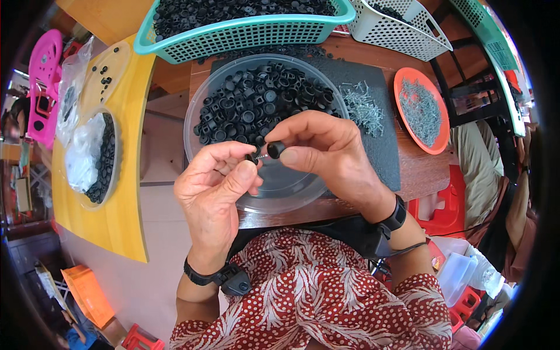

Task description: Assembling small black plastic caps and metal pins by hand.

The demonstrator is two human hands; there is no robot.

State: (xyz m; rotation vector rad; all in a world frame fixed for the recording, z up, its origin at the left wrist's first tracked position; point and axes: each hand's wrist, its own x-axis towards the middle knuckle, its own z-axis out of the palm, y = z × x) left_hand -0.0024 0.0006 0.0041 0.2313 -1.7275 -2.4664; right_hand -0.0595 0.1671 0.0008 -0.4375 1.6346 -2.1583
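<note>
Above the near part of a clear round tub [265,201], my two hands almost meet. My left hand [219,184] pinches a small black disc-shaped piece [252,157] with a silvery screw [262,156] sticking out of it toward the right. Between thumb and fingertips, my right hand [324,151] grips a black round cap [275,149], its edge close to the screw's tip. Whether screw and cap touch I cannot tell. Many loose black caps [245,105] fill the far part of the tub. A heap of screws [363,108] lies on a dark mat [386,151] right of it.
A teal basket [251,38] of black parts stands behind the tub, with a white basket [402,35] to its right. An orange plate [400,87] holds more screws. On the left, a yellow table [131,192] carries a tub of black pieces [105,157]. A person [478,151] sits at right.
</note>
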